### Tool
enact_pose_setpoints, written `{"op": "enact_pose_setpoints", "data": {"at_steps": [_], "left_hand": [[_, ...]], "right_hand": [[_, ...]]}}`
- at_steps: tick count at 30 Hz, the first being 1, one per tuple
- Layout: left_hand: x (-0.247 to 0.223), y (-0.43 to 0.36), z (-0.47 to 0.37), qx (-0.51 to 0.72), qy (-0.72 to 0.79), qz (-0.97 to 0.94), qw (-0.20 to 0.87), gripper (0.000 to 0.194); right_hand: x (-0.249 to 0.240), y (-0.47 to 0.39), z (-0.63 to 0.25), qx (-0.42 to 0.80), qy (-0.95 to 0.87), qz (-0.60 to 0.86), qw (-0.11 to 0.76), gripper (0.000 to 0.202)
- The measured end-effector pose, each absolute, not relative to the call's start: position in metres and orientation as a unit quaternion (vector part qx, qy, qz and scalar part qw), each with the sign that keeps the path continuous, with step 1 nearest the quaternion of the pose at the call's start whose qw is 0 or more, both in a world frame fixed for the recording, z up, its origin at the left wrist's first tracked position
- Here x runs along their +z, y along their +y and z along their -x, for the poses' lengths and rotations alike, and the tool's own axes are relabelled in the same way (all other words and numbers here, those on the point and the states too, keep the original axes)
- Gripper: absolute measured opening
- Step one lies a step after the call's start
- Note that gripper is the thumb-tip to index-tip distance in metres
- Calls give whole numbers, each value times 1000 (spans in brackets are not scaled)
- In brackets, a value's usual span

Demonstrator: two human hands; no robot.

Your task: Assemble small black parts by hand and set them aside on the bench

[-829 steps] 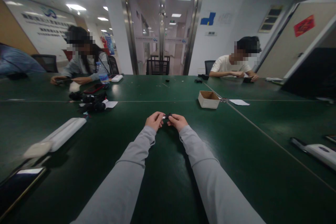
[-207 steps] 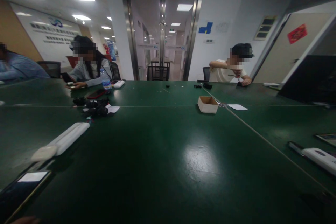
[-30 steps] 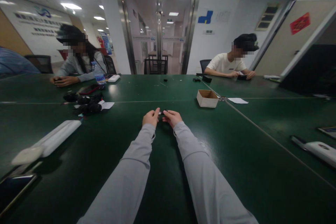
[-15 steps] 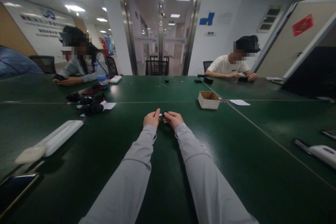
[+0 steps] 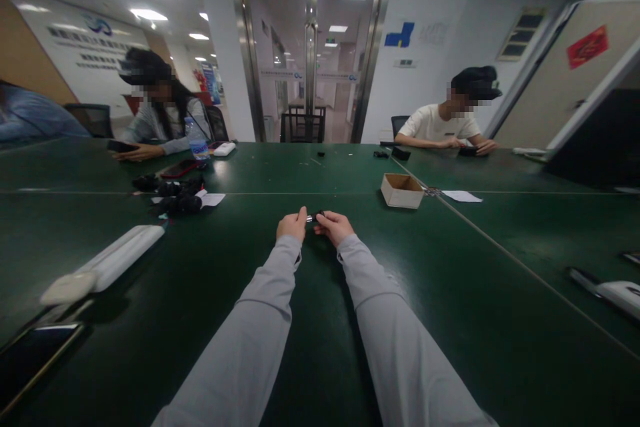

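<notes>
a: what's between the hands?

b: a small black-and-silver piece (image 5: 311, 218), short and narrow. the end on the left is bright, shiny metal; the other end is black. it's too small here to read any finer detail.

a: where is it exactly?

b: above the green table (image 5: 320, 360), in line with the middle of the double door (image 5: 311, 47) beyond. it lies roughly level, one end toward each hand.

a: and the grip?

b: the left hand (image 5: 291, 225) grasps the silver end, thumb pointing up. the right hand (image 5: 336, 227) pinches the black end between thumb and fingers. the left hand's other fingers are mostly hidden.

a: what's nearest around them?

b: beyond the right hand and off to its right, an open box (image 5: 401, 195), pale outside and brown inside, with a white paper (image 5: 463, 197) near it. on the left, well apart from the hands, a heap of black gear (image 5: 175, 199) and a long white object (image 5: 129, 255), with a phone (image 5: 43, 347) in the near corner.

a: farther out?

b: a water bottle (image 5: 197, 140) stands upright by a seated person in grey (image 5: 175, 123); across on the right sits a person in a white shirt (image 5: 437, 125), head bent.
</notes>
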State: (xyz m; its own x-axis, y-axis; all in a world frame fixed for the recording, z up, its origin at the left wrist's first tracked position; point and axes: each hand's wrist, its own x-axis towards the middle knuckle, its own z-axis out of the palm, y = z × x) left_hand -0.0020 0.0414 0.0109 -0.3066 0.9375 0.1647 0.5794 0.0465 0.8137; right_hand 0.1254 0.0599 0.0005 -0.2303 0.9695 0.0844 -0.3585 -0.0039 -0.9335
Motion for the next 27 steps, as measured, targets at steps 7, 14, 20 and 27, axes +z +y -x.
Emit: {"op": "enact_pose_setpoints", "data": {"at_steps": [7, 14, 20, 27], "left_hand": [[16, 40, 2, 408, 700, -541, 227, 53], [24, 33, 1, 409, 693, -536, 256, 52], [25, 26, -1, 447, 658, -550, 254, 51], [11, 36, -1, 477, 622, -560, 268, 40]], "right_hand": [[-4, 62, -120, 574, -500, 345, 549, 23], [-5, 62, -121, 561, -517, 337, 552, 28], [-6, 64, -123, 570, -504, 330, 558, 29], [-7, 66, -124, 589, -474, 340, 559, 30]]}}
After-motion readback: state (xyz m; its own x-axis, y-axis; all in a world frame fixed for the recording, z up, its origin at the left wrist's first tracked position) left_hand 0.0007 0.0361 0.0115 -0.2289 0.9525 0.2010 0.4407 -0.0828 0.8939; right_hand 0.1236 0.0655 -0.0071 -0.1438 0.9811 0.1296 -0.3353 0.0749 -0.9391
